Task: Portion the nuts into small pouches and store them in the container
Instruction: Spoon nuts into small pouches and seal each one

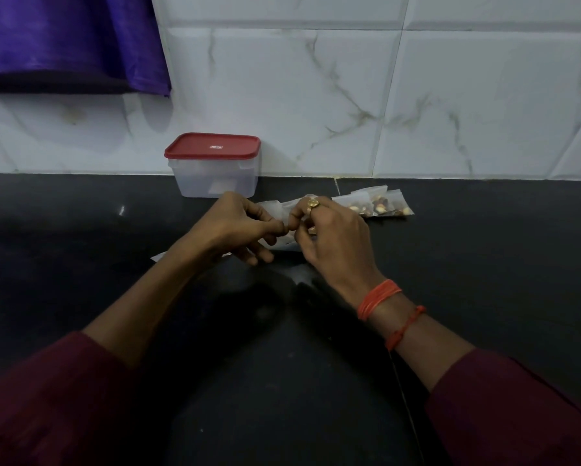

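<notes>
The black countertop spans the full width of the view and ends at its far edge against the white marbled tiled wall; a purple cloth hangs over the wall at upper left. The container, a translucent rectangular box, stands upright at the wall with its red lid seated and its long axis parallel to the wall. Bare counter lies well to the left of the container, to the right of the pouches, and along the whole near side between the two maroon sleeves. The left hand and right hand meet just in front of the container, wrists raised off the counter. Each hand has thumb and forefinger closed in a pinch, the two pinches almost touching, and the remaining fingers curled loosely below. Between them they grip the held pouch, a small pale packet mostly hidden by the fingers; its orientation cannot be determined. The filled pouches lie flat to the right of the hands, close to the wall, in a row running left to right, overlapping one another, with nuts visible through the clear film. The right wrist carries orange thread bands, and a gold ring sits on a right finger.
</notes>
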